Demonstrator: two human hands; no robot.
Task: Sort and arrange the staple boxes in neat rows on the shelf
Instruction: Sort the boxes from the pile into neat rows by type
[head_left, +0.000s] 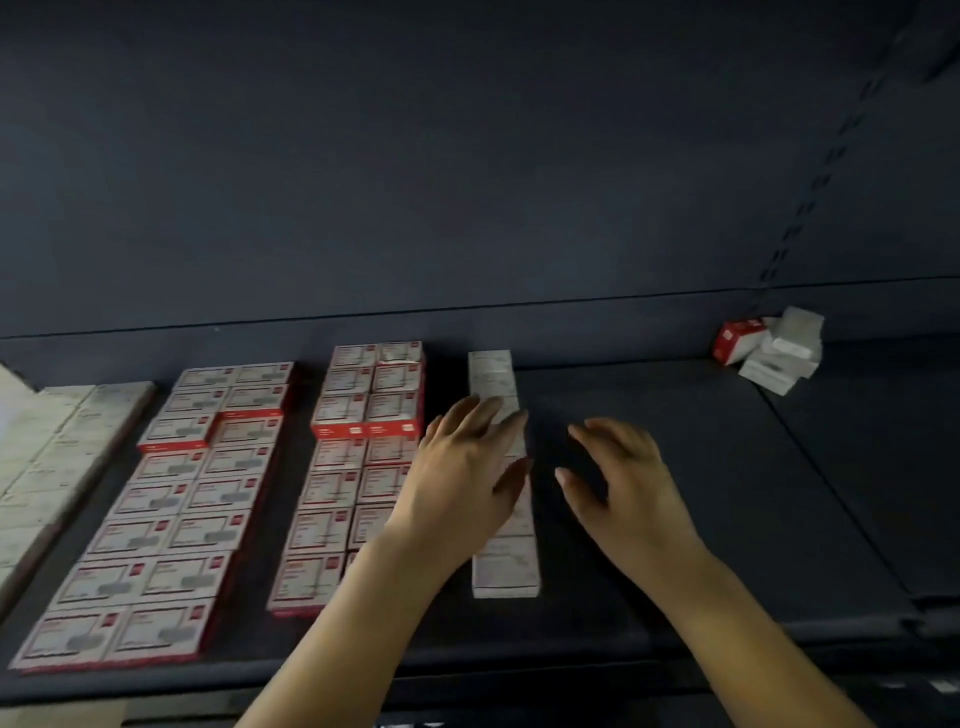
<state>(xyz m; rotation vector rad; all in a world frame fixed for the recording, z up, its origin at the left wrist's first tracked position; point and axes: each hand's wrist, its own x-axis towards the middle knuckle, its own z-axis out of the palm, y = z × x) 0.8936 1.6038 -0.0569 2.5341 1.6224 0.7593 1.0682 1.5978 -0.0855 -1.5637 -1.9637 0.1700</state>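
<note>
While red-and-white staple boxes (171, 499) lie in rows at lower left on the shelf (701, 493), the left hand (462, 483) rests spread on a single white row (503, 566) at centre, the right hand (623, 483) spread beside it.

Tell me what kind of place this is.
Probably a stationery shop or stockroom: a dark metal shelf with a slotted upright, many identical red-and-white staple boxes laid in rows, and a loose pile of boxes at the back right.

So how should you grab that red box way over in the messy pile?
Probably pinch the red box by its long sides, coming from the front left. It leans tilted against the white boxes on its right, so only its left and front faces look free.
</note>
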